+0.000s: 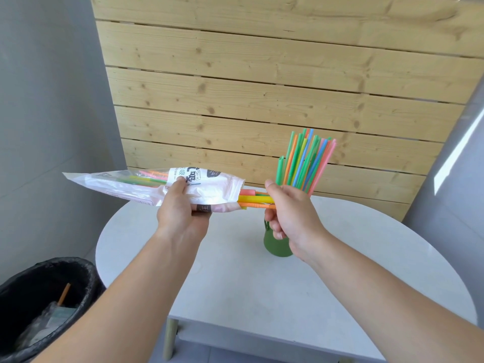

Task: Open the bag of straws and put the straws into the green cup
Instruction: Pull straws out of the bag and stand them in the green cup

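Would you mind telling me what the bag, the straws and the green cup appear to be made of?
The bag: thin plastic film, it seems; crinkled, glossy, see-through in places.
The straws: likely plastic; bright, smooth, thin tubes.
The green cup: matte, even colour; plastic or ceramic, unclear.

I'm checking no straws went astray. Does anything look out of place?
One thing: what looks like an orange straw sticks up inside the black bin at lower left, among plastic waste, instead of in the green cup. The other straws are in the cup or the bag.
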`<state>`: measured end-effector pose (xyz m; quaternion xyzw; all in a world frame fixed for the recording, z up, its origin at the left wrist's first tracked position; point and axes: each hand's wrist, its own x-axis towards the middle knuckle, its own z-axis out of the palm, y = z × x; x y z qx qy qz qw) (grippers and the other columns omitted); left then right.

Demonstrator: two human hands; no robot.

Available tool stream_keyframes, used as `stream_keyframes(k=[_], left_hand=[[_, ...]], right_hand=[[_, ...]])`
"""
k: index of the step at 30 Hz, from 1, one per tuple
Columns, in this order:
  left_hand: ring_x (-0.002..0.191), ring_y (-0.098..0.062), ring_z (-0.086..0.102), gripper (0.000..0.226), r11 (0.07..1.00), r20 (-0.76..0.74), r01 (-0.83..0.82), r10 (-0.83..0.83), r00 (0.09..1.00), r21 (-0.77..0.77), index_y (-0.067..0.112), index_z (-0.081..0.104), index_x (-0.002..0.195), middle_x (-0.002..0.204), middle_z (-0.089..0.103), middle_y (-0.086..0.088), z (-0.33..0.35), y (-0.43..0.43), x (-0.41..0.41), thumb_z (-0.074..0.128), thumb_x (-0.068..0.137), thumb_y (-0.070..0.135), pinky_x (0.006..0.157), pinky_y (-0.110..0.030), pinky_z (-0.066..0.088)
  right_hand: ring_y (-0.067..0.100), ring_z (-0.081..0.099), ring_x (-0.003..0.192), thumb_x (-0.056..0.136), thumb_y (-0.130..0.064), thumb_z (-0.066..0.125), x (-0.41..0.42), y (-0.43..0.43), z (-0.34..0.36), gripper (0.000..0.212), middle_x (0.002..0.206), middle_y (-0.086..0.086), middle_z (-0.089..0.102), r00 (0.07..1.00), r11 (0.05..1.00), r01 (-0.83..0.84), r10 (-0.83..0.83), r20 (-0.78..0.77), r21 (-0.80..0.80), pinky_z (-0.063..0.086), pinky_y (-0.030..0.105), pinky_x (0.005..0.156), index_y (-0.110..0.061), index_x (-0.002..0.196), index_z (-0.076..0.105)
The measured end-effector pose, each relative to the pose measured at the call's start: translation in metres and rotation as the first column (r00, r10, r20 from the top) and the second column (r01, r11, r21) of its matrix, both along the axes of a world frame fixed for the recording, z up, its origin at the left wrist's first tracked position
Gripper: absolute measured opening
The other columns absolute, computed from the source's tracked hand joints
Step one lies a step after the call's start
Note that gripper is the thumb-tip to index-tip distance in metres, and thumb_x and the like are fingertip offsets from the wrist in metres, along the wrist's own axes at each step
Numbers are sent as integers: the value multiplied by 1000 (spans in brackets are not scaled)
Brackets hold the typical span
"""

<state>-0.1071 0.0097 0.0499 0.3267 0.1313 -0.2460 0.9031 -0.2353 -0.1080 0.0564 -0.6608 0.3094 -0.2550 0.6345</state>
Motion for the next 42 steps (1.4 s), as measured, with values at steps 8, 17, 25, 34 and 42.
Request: stream_keyframes(k=[8,17,25,34,42], left_hand=[[108,-26,76,34,1000,24,10,-10,1000,-13,8,63,134,126,74,-10,2,0,-2,65,101,17,68,-39,64],[108,-26,76,33,1000,35,4,-3,999,-28,9,63,134,125,75,-10,1,-1,2,63,102,18,67,-39,64],[102,-23,76,29,999,-12,-22,21,1000,-39,12,64,129,118,76,-5,0,5,10,63,101,18,63,-34,62],[98,-25,77,27,997,-29,-55,53,998,-46,9,65,127,116,76,-7,-2,13,22,62,101,17,68,-37,63],[95,-25,77,24,995,-49,-69,66,997,-66,11,65,124,116,76,-7,-7,14,30,61,102,18,67,-37,62]], right_hand=[[15,34,40,100,-32,56,2,0,-1,28,55,6,52,999,996,10,-13,34,91,25,22,40,-14,79,58],[3,37,32,99,-24,61,4,-2,3,25,57,5,44,978,989,82,-103,183,120,24,18,35,-8,81,55],[10,27,36,100,-24,60,-7,-15,16,31,52,1,39,969,995,95,-102,225,43,22,20,36,-10,74,51],[10,24,37,102,-22,55,-24,-50,32,31,54,2,32,977,990,79,-54,204,-117,19,21,38,-11,74,48],[11,23,39,102,-23,55,-49,-81,40,35,58,5,32,968,976,115,-68,241,-187,15,23,41,-12,70,48]])
